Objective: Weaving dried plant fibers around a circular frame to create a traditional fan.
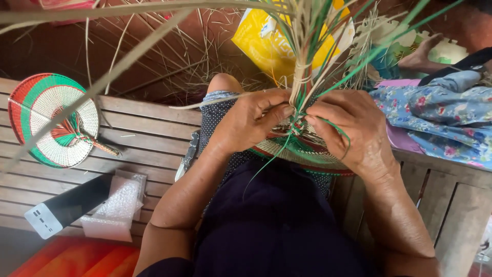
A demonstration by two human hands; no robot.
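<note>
A half-woven fan (300, 151) of cream, green and red strips rests on my lap. Its loose strips (307, 46) rise in a bundle toward the camera, bound with a pale strip. My left hand (251, 120) pinches the bundle's base from the left, fingers closed on the strips. My right hand (351, 128) grips the same spot from the right, with a green strip looped across its fingers. Both hands meet over the fan's centre.
A finished woven fan (51, 120) lies on the wooden slatted bench (148, 138) at left. Bubble wrap (115, 208) and a dark flat device (66, 208) lie near it. A knife (187, 156) sits beside my knee. Floral cloth (441, 115) and a yellow bag (261, 41) lie beyond.
</note>
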